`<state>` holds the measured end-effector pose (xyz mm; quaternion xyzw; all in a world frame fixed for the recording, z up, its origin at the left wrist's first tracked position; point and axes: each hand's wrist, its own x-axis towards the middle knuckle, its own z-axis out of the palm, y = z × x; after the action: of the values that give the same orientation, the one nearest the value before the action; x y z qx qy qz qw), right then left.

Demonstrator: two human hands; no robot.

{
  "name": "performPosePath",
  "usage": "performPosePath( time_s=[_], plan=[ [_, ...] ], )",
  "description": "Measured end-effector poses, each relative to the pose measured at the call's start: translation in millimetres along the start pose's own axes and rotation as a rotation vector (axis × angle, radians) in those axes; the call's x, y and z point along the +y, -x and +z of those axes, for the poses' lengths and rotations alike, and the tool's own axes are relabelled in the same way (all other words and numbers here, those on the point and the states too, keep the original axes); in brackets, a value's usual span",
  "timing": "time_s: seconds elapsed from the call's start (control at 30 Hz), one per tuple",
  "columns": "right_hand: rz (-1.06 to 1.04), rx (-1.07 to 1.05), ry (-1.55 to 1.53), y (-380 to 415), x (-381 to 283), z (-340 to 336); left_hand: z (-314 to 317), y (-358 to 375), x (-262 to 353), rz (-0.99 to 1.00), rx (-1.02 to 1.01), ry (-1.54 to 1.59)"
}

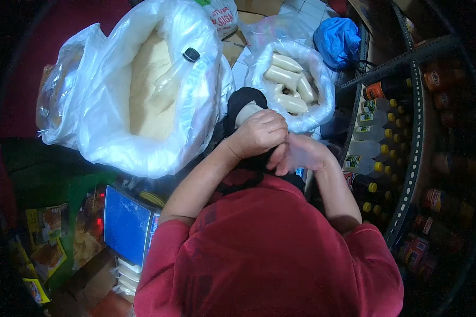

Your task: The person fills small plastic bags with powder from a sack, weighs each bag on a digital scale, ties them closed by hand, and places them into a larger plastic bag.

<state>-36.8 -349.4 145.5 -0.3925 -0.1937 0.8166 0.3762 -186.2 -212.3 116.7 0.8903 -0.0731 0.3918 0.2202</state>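
Closed fingers of my left hand grip the top of a small clear bag with pale contents, which sits in front of my body over dark cloth. My right hand is beside it, blurred, with filmy clear plastic around its fingers; its exact hold cannot be made out. To the left, a large plastic-lined sack holds pale granules and a clear bottle with a black cap. Beyond my hands, another plastic-lined sack contains several filled pale packets.
A blue-topped scale stands at lower left, near packaged goods. Shelves at right hold several bottles with yellow caps. A blue plastic bag lies at the upper right.
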Motion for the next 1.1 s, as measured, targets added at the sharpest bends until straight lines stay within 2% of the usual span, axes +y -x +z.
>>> performPosePath(
  time_s=[0.07, 0.13, 0.2, 0.23, 0.27, 0.33, 0.37, 0.43, 0.53, 0.57, 0.63, 0.7, 0.77, 0.8, 0.87, 0.93, 0.97, 1.0, 1.03, 1.07, 1.1],
  plan=[
    [-0.055, 0.194, -0.082, -1.8, 10.4, 11.0, -4.9, -1.3, -4.1, 0.028, -0.048, 0.008],
    [-0.119, 0.167, -0.046, 10.2, 6.5, 9.7, -11.9, -3.7, -10.1, -0.026, -0.031, 0.008],
    [-0.402, 0.563, 0.959, 26.3, -13.2, 22.7, -17.7, -2.1, -16.3, -0.08, -0.036, 0.064],
    [-0.644, 0.629, 1.38, 27.9, -24.6, 31.4, -20.9, -4.6, -16.5, -0.121, -0.037, 0.147],
    [-0.645, 0.63, 1.383, 31.2, -39.2, 34.3, -23.8, -7.8, -17.5, -0.158, -0.039, 0.229],
    [-0.859, 0.626, 1.893, 35.3, -65.2, 30.1, -24.3, -8.2, -17.9, -0.215, -0.035, 0.291],
    [-0.863, 0.625, 1.895, 32.0, -73.4, 22.5, -22.7, -6.0, -19.5, -0.266, -0.04, 0.354],
    [-1.011, 0.63, 2.033, 23.6, -85.3, 8.0, -23.8, -5.3, -19.7, -0.326, -0.044, 0.412],
    [-1.017, 0.685, 2.098, 19.9, -96.5, -1.2, -32.3, -13.9, -26.9, -0.305, -0.099, 0.357],
    [-1.096, 0.684, 2.102, 21.1, -98.2, -1.1, -34.9, -15.6, -31.3, -0.325, -0.076, 0.237],
    [-1.11, 0.711, 2.087, 29.8, -96.5, 10.2, -45.0, -25.4, -30.1, -0.366, -0.029, 0.005],
    [-1.118, 0.737, 2.077, 37.5, -86.4, 21.0, -57.3, -49.1, -31.6, -0.34, 0.01, -0.063],
    [-1.245, 0.795, 1.754, 41.0, -70.6, 32.3, -73.7, -81.7, -25.8, -0.25, 0.098, -0.144],
    [-1.243, 0.731, 1.422, 35.6, -54.8, 29.7, -83.1, -103.0, -18.8, -0.185, 0.151, -0.163],
    [-1.208, 0.464, 0.72, 13.2, -31.2, 46.1, -97.0, -137.9, 9.5, -0.135, 0.24, 0.113],
    [-1.272, 0.128, 0.53, -7.8, -38.0, 52.0, -107.4, -160.6, 36.8, -0.001, 0.279, 0.366],
    [-1.294, 0.453, 0.76, -10.9, -52.6, 57.4, -104.7, -160.3, 44.0, -0.002, 0.274, 0.368],
    [-1.282, 0.787, 0.984, -9.1, -73.8, 65.5, -102.4, -159.8, 50.1, -0.024, 0.306, 0.516],
    [-1.281, 0.788, 0.982, -3.0, -95.2, 68.0, -100.8, -159.5, 53.2, -0.047, 0.339, 0.664],
    [-1.41, 0.729, 1.241, 7.4, -120.6, 67.2, -95.7, -154.1, 50.9, -0.047, 0.339, 0.661],
    [-1.53, 0.653, 1.504, 18.0, -141.9, 63.9, -85.6, -140.9, 45.3, -0.197, 0.375, 0.799]
  ],
)
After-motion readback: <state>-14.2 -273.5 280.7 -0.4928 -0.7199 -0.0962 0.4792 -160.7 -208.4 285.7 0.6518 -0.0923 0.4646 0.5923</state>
